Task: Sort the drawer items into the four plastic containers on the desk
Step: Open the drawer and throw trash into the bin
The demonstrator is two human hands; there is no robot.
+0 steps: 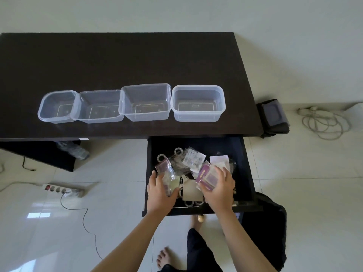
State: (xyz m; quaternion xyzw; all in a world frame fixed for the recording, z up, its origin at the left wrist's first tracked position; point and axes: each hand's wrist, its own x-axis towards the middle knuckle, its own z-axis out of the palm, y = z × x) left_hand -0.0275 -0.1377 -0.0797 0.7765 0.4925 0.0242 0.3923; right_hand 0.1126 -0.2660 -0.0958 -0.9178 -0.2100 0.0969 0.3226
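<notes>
Several clear plastic containers stand in a row on the dark desk (117, 55): one at far left (44, 112), one beside it (86, 119), a taller one (125, 112) and one at right (198, 87). All hold nothing. Below the desk's front edge an open black drawer (247, 173) holds a heap of small plastic packets and rings (193, 159). My left hand (159, 193) grips clear packets (169, 176) at the heap's left. My right hand (221, 188) holds purple-and-white packets (206, 176) at its right.
A black pouch (274, 116) lies on the floor off the desk's right end, next to a coiled white cable (324, 122). A power strip (62, 189) with a cord sits on the tiles at left. A black bag (269, 222) stands right of the drawer; my bare feet are below.
</notes>
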